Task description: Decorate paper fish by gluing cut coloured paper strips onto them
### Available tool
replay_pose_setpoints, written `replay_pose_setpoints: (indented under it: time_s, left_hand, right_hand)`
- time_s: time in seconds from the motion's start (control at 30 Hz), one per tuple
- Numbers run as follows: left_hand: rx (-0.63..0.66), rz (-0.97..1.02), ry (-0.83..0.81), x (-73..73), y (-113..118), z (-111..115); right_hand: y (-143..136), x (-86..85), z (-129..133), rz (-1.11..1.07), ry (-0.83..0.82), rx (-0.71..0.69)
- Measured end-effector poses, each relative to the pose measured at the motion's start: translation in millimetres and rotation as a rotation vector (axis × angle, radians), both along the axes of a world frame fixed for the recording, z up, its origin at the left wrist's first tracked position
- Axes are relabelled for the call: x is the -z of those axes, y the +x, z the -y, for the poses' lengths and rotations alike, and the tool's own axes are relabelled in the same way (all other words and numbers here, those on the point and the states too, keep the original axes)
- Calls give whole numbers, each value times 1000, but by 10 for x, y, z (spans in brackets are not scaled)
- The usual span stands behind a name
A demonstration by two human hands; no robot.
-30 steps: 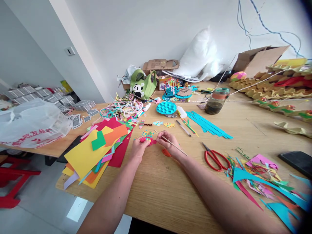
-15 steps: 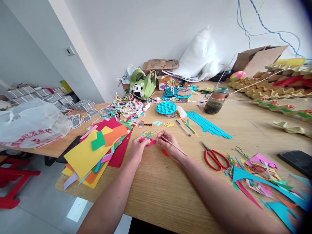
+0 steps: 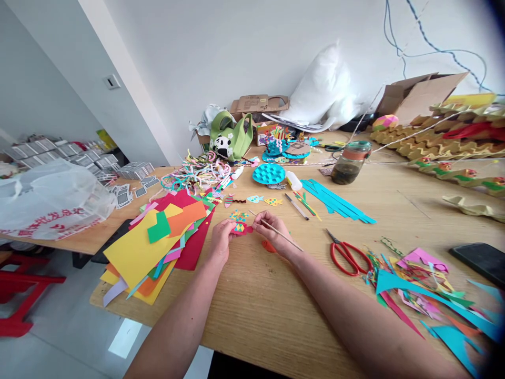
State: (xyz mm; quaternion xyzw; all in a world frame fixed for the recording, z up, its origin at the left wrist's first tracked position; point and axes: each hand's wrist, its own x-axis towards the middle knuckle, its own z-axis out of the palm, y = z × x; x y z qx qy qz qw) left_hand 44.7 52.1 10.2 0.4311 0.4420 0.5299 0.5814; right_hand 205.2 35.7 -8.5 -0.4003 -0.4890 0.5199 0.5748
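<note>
Pinkish-red, diamond-patterned paper cutout (image 3: 239, 228), pinched by the left hand (image 3: 221, 236), looks light, bendable and easily creased, best gripped at its edge; just beside those fingertips, the right hand (image 3: 273, 231) pinches a thin pale wooden stick (image 3: 288, 240)

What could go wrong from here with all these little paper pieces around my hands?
The loose paper bits lie just beyond your hands, so a brush might scatter them. The orange cut-out sits close by your right hand, which could nudge it. The red-handled scissors lie beside your right forearm and might get knocked.
</note>
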Motion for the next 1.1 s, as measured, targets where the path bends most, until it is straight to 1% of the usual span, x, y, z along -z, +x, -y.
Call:
replay_pose_setpoints:
  time_s: [0.17, 0.4, 0.57, 0.7, 0.83, 0.97, 1.1]
  left_hand:
    - [17, -28, -24, 19, 0, -10]
    - [39, -20, -23, 6, -9, -6]
    - [2, -10, -26, 1, -31, -11]
    - [36, -46, -38, -12, -27, 0]
    - [53, -65, -33, -16, -17, 8]
    - [49, -80, -33, -9, -11, 6]
    - [48, -33, -63, -20, -17, 5]
  right_hand:
    - [1, -5, 2, -4, -3, -3]
    - [19, 58, -29, 22, 13, 8]
    - [25, 73, -33, 53, 13, 19]
    - [32, 76, -37, 42, 13, 35]
    - [33, 65, -44, 31, 3, 68]
    - [19, 37, -36, 27, -10, 72]
    - [33, -4, -31, 20, -27, 98]
